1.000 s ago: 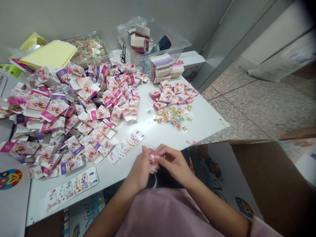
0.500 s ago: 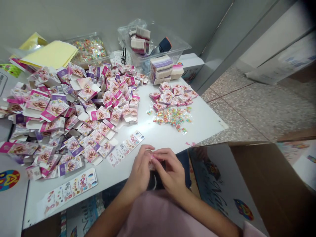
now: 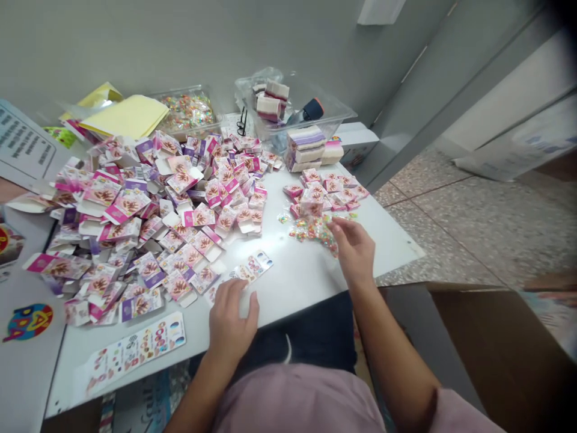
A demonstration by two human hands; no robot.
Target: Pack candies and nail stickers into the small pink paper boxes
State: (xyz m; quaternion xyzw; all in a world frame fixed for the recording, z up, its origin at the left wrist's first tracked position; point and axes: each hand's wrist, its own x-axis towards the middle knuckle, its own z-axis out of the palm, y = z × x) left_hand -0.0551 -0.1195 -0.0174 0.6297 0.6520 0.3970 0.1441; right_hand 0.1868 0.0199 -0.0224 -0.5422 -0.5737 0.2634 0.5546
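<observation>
My left hand is open, thumb apart from the fingers. Its fingertips lie over the lower end of a printed leaflet strip; whether they press on it I cannot tell. My right hand is above the right part of the table, fingers loosely curled, with nothing visible between thumb and forefinger. Just left of its fingertips lie small clear bags of coloured pieces. A slightly blurred small pink box, apart from the hand, is at the front of a cluster of closed boxes.
A large heap of open pink and purple boxes covers the table's left side. A leaflet stack lies at the front left. Behind are a tray of coloured bags, a clear bin and stacked leaflets. An open carton stands right.
My hands have parted from the small pink box they held together. The right went forward and right to the closed boxes, the left to the leaflet strip. The view has shifted a little.
</observation>
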